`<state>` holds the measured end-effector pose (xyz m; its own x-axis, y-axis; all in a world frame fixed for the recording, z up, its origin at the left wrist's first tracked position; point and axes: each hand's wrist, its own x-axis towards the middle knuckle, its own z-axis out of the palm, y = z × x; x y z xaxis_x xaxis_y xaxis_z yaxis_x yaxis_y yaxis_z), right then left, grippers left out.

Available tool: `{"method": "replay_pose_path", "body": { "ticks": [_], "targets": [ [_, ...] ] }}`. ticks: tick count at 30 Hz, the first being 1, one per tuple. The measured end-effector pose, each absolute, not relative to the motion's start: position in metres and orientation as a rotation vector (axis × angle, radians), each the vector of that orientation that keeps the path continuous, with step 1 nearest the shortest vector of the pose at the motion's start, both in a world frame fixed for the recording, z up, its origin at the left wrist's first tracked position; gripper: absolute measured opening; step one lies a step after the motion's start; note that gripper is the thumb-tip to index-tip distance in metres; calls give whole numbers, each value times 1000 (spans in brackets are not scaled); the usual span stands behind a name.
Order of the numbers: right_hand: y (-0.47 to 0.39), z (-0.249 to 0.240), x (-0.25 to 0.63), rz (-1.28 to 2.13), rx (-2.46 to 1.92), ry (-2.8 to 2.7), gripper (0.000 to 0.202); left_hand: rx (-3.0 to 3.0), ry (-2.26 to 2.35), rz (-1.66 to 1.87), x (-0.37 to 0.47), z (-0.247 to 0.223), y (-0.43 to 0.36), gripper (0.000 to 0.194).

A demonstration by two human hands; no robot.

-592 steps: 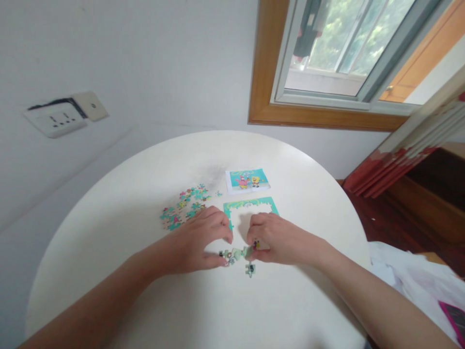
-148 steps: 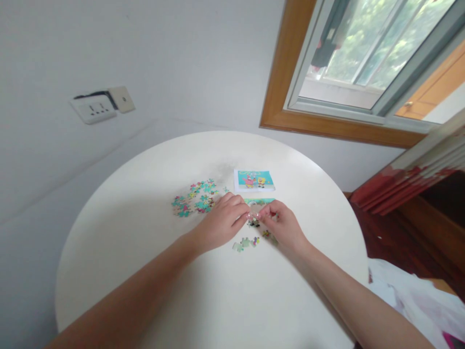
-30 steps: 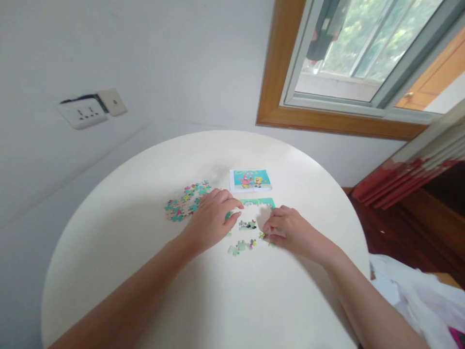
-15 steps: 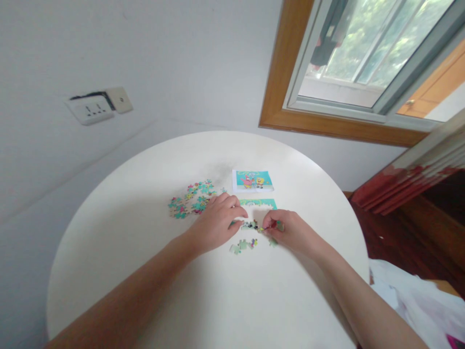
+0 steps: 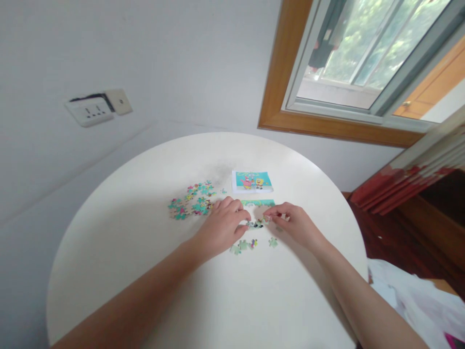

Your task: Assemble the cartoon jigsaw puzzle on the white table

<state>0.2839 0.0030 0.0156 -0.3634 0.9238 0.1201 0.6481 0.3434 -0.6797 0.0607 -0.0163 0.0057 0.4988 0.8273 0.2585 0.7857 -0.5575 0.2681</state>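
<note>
My right hand (image 5: 290,220) pinches a small puzzle piece (image 5: 267,218) beside the joined pieces (image 5: 255,225) inside the frame (image 5: 258,202); my left hand's (image 5: 225,223) fingers curl, slightly spread, at their other end

The table (image 5: 145,271) is plain white. The loose puzzle pieces (image 5: 180,209) mix teal, pink and yellow. The picture card (image 5: 251,181) is teal with pink and yellow cartoon figures. The window frame (image 5: 341,135) is orange-brown.
</note>
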Motion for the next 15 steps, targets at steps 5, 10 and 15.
{"method": "replay_pose_path", "body": {
  "ticks": [5,10,15],
  "targets": [
    [5,13,282,799,-1364,-2049,22,2609,1416,610,69,6,-18,14],
    [5,10,278,932,-1275,-1929,21,2567,1403,774,64,13,-16,16],
    [3,5,267,1081,-1170,-1849,16,2546,1264,808,61,13,-15,15]
  ]
}}
